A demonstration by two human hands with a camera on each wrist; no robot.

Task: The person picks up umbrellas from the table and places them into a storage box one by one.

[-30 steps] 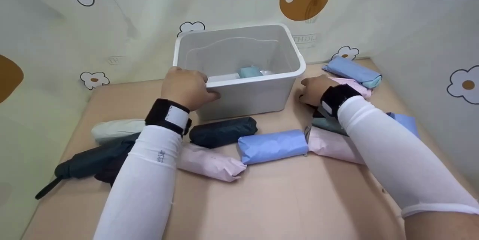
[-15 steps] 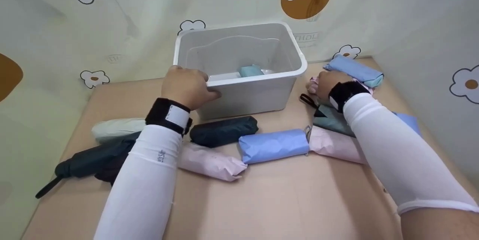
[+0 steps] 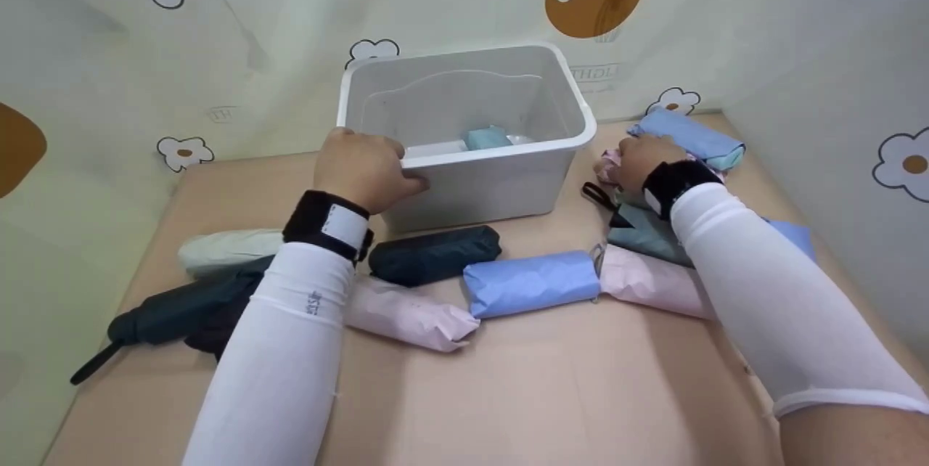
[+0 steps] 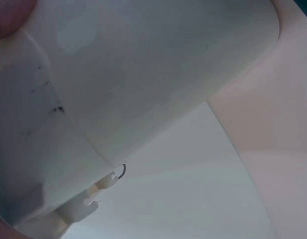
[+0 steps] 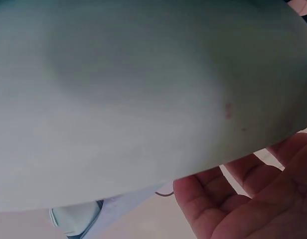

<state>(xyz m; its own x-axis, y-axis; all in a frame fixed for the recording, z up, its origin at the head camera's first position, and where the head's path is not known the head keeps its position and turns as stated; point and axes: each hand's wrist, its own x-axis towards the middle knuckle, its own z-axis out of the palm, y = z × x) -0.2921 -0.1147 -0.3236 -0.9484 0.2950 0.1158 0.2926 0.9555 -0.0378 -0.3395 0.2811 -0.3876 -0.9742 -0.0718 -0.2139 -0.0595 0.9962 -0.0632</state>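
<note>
My left hand [image 3: 359, 168] grips the front left rim of a pale grey plastic bin [image 3: 483, 190]. Inside the bin lies a small teal bundle [image 3: 486, 138]. In the left wrist view the bin's wall [image 4: 143, 64] fills much of the frame. To the right of the bin, my right hand [image 3: 642, 157] curls over a pink folded umbrella [image 3: 607, 167], largely covered by the hand. In the right wrist view a pale green surface [image 5: 133, 109] blocks most of the scene, and my fingers [image 5: 208, 199] bend in behind its edge.
Folded umbrellas lie about the beige table [image 3: 544, 393]: a light blue one [image 3: 530, 283], a black one [image 3: 435, 255], a pale pink one [image 3: 410, 315], a grey-green one [image 3: 649, 234] and a dark one [image 3: 181, 306]. A blue umbrella [image 3: 686, 138] sits at the back right corner.
My right hand has shifted right from the space beside the bin onto the pink umbrella, uncovering a black strap loop. It has stayed nearly still since. The left hand keeps its place.
</note>
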